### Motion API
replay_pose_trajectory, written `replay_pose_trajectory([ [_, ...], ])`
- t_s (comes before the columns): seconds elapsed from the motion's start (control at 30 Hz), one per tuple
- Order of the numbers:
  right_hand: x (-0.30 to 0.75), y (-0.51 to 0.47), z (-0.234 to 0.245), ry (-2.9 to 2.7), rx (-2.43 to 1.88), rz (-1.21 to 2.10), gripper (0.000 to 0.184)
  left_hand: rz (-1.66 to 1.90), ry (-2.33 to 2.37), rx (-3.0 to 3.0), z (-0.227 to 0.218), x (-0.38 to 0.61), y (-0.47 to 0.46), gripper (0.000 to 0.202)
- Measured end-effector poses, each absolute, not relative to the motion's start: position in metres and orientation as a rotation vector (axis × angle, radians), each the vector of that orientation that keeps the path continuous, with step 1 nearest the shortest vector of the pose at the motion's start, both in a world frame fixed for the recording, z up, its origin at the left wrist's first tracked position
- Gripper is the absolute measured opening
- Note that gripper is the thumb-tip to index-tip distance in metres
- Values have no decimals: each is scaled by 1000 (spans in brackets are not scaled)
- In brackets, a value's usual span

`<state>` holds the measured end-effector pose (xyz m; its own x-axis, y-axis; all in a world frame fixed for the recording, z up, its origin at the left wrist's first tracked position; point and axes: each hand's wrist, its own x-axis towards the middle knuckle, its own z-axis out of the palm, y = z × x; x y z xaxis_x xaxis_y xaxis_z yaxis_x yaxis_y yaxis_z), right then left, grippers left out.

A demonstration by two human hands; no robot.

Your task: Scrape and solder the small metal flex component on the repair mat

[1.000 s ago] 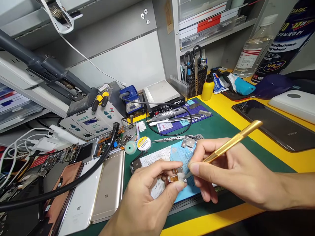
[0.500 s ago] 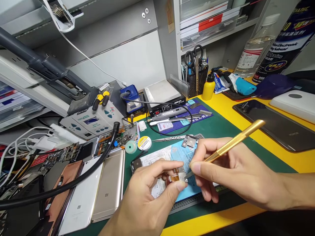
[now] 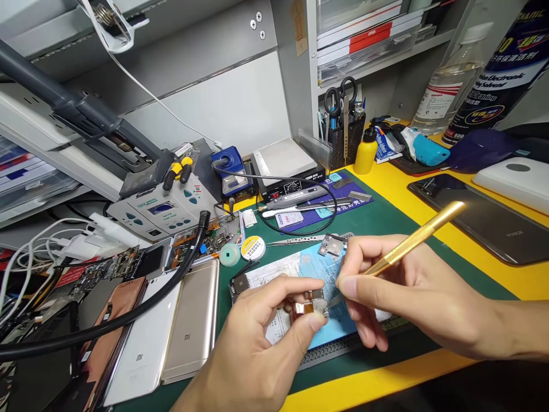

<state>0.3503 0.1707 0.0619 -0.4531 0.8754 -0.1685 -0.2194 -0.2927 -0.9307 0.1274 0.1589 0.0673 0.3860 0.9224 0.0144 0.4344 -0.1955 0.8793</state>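
Observation:
My left hand pinches a small phone camera module with a copper-coloured flex cable between thumb and index finger. Its metal face points up, above a blue and white printed sheet. In my right hand is a craft knife with a knurled gold handle, held like a pen. Its thin blade points left at the module's right edge; I cannot tell whether it touches. Behind the hands lies another small part with a square silver face. A dark part rests at the sheet's left end.
Tweezers and a round tin lie beyond the sheet on the green mat. Phone backs and a thick black hose occupy the left. A hot plate stands behind; a dark phone lies right.
My right hand has shifted slightly right, drawing the knife's blade back a little from the module. The module has tilted slightly in my left hand, showing more of its metal face.

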Motion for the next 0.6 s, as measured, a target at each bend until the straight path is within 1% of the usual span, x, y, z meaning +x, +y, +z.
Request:
replay_pose_trajectory([
  [0.4, 350, 168, 61, -1253, -925, 1809, 26, 724, 1176, 1911, 71, 127, 161, 21],
  [0.6, 349, 169, 62, -1257, -940, 1814, 28, 736, 1153, 1882, 72, 129, 163, 21],
])
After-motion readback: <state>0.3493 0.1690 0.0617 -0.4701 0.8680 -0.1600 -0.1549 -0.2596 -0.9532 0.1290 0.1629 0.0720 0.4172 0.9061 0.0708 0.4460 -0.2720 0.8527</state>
